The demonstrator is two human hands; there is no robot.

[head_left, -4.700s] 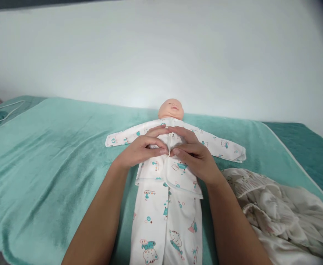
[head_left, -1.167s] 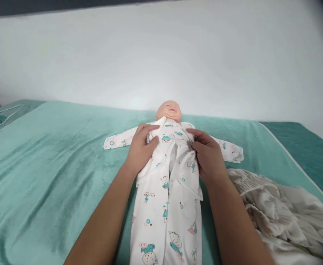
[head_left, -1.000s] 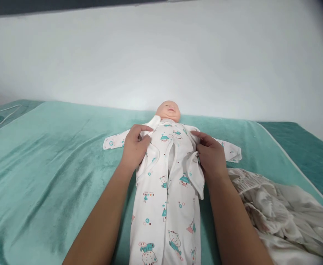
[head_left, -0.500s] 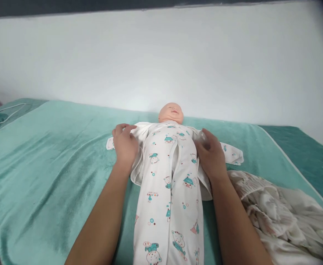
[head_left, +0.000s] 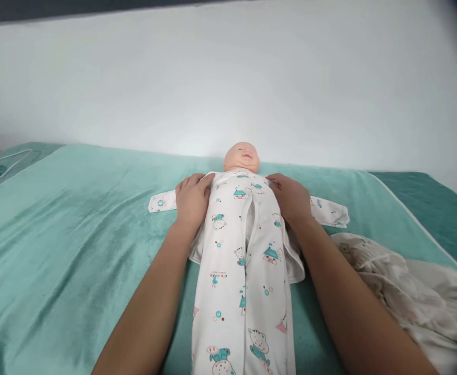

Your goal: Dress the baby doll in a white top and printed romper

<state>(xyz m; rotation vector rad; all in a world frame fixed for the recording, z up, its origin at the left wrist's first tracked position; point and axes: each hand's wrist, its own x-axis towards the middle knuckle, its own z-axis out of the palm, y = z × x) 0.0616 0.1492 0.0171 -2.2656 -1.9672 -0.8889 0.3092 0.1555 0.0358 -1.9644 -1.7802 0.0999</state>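
Observation:
A baby doll (head_left: 241, 158) lies on its back, with its head toward the wall. White printed baby trousers (head_left: 228, 245) cover its front up to the neck, with a slit open in the middle. Beneath them is a white baby top (head_left: 295, 263), its printed sleeves (head_left: 163, 201) spread out to both sides. My left hand (head_left: 194, 200) is closed at the trousers' upper left edge by the doll's shoulder; its fingertips are partly hidden. On the other side my right hand (head_left: 291, 198) has curled fingers closed on the upper right edge.
A teal blanket (head_left: 96, 234) with soft creases lies under the doll. Crumpled pale cloth (head_left: 408, 291) is heaped at the right beside my forearm. A white wire hanger (head_left: 5, 169) rests at the far left. A white wall (head_left: 228, 78) stands behind the doll's head.
Both hands have moved inward to the trousers' upper edges, from farther out over the sleeves. The top's sleeves stay spread.

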